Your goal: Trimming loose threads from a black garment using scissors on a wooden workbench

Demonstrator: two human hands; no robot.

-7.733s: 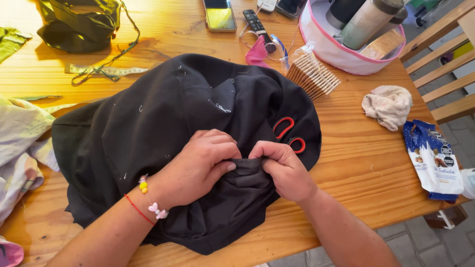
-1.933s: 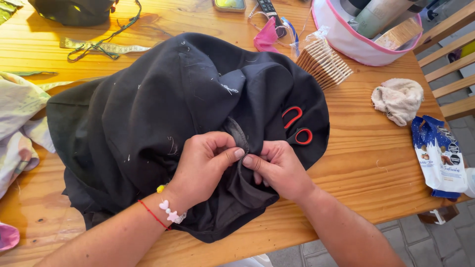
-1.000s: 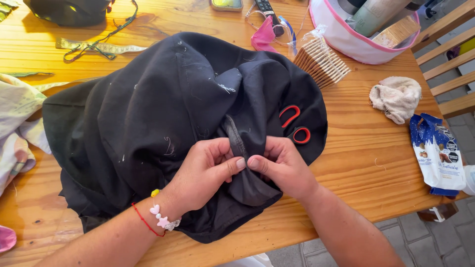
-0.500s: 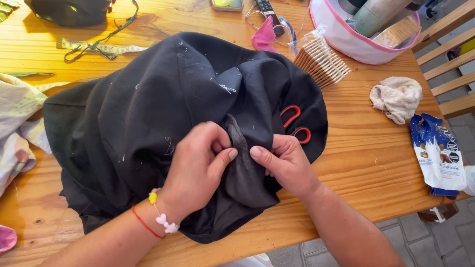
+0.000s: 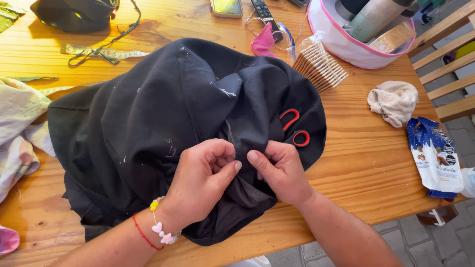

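Black garment (image 5: pixel 163 133), a big soft heap of dark cloth flecked with bits of pale thread, lies bunched across the middle of the wooden table (image 5: pixel 366 163), its lower edge reaching the near table edge. The left hand (image 5: pixel 200 180) is curled nearly closed, thumb and fingertips pinching a narrow raised fold or seam at the front of the heap; a beaded bracelet and a red cord sit on that wrist. The right hand (image 5: pixel 282 170) faces it just beside, thumb laid flat along the same fold and fingers tucked into the cloth beneath, so both hands grip the fabric close together. The cloth looks limp and fairly thick, likely to slump and slide wherever it is not pinched, so a seam or doubled edge seems the surest place to hold. Red-handled scissors (image 5: pixel 295 129) lie partly buried in the folds behind the right hand. Farther off lie a pack of wooden sticks (image 5: pixel 319 66), a crumpled beige rag (image 5: pixel 394 101) and a blue snack bag (image 5: pixel 435 158).
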